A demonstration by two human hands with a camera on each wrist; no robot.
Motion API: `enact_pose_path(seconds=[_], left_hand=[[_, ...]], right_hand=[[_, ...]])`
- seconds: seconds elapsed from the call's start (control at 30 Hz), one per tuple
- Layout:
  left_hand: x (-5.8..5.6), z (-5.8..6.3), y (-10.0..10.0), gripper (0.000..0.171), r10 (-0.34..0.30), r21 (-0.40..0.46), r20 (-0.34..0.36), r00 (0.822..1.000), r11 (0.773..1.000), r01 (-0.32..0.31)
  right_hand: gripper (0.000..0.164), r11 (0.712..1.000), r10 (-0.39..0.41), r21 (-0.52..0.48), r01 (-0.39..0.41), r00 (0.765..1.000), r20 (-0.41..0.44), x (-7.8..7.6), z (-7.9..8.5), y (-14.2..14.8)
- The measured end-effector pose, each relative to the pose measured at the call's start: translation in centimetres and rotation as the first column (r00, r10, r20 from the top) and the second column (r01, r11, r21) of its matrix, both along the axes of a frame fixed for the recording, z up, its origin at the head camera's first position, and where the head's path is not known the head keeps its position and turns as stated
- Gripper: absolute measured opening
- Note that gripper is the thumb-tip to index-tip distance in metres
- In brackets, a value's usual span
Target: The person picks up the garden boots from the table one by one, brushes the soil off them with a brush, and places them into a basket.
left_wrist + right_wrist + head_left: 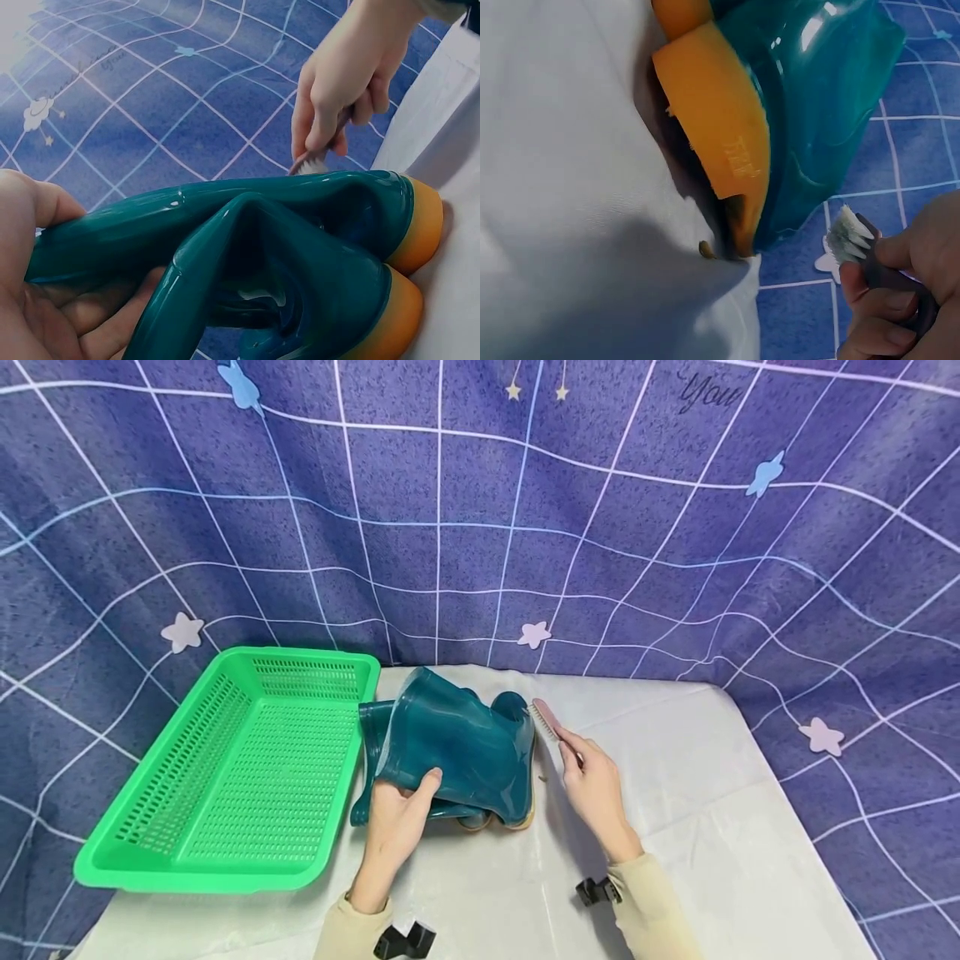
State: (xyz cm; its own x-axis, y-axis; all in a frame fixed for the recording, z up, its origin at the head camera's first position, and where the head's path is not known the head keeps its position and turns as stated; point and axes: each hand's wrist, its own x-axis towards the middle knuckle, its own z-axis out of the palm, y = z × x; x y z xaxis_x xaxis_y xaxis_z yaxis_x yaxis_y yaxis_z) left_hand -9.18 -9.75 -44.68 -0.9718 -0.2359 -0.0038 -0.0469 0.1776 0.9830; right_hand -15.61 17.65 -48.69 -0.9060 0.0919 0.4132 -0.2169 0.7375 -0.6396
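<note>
A glossy teal rubber boot lies on its side over a second teal boot, which it mostly hides. My left hand grips the upper boot's shaft near the opening, thumb on the outside; its fingers show beneath the shaft in the left wrist view. In my right hand is a pink-handled brush, held by its handle with the pale bristles toward the boot's foot end. Whether the bristles touch the boot I cannot tell. An orange sole faces the table in the right wrist view.
To the left stands a green plastic basket with perforated walls, close beside the boots. White cloth covers the table. A small brown bit lies near the sole. Behind hangs a blue-purple curtain with a grid and stars.
</note>
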Motion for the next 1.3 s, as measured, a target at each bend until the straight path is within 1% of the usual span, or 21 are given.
enact_pose_path(seconds=[0.1,0.2,0.43,0.6,0.7,0.8,0.87,0.93,1.0,1.1,1.2,1.3], left_hand=[[0.0,-0.2,0.0,0.036,0.001,-0.007,0.013,1.000,1.000,-0.001],[0.1,-0.3,0.1,0.038,-0.001,-0.007,0.017,1.000,1.000,0.002],[0.2,-0.3,0.2,0.030,0.010,-0.023,0.028,1.000,1.000,-0.010],[0.2,-0.3,0.2,0.022,0.019,-0.028,0.032,0.999,0.999,-0.019],[0.1,-0.3,0.2,0.025,0.032,-0.038,0.018,0.999,0.999,-0.031],[0.1,-0.4,0.2,0.028,0.034,-0.039,0.017,0.999,0.999,-0.033],[0.1,-0.4,0.1,0.028,0.030,-0.038,0.020,0.999,0.999,-0.029],[0.1,-0.4,0.1,0.027,0.026,-0.031,0.025,0.999,0.999,-0.025],[0.1,-0.4,0.0,0.027,0.021,-0.025,0.019,1.000,0.999,-0.020],[0.1,-0.3,0.0,0.032,0.015,-0.011,0.014,1.000,1.000,-0.015],[0.1,-0.2,0.0,0.035,0.007,-0.006,0.016,1.000,1.000,-0.007],[0.2,-0.1,-0.1,0.036,0.005,-0.007,0.012,1.000,1.000,-0.005]], right_hand=[[0.029,1.000,-0.002,-0.003,0.002,1.000,0.027,-1.0,-0.4,-0.2],[0.029,1.000,-0.004,-0.012,0.005,0.998,0.057,-1.6,-0.9,-0.3],[0.031,1.000,0.017,-0.019,-0.015,0.992,0.122,-2.7,-2.1,0.0],[0.031,1.000,0.011,-0.024,-0.007,0.988,0.156,-3.3,-2.8,0.5],[0.031,0.999,0.000,-0.032,0.006,0.985,0.174,-3.6,-3.0,0.7],[0.032,0.996,-0.012,-0.080,0.028,0.981,0.194,-3.8,-3.1,1.0],[0.032,0.992,-0.027,-0.111,0.050,0.980,0.199,-3.8,-3.1,1.0],[0.032,0.989,-0.026,-0.137,0.051,0.983,0.179,-3.7,-3.0,0.9],[0.032,0.990,-0.017,-0.139,0.037,0.989,0.145,-3.7,-2.9,0.8],[0.031,0.994,0.013,-0.109,0.000,0.993,0.115,-3.7,-2.9,0.5],[0.030,0.997,0.014,-0.080,-0.003,0.991,0.136,-3.7,-3.3,0.4],[0.032,0.998,-0.011,-0.055,0.021,0.985,0.170,-3.9,-3.7,0.5]])
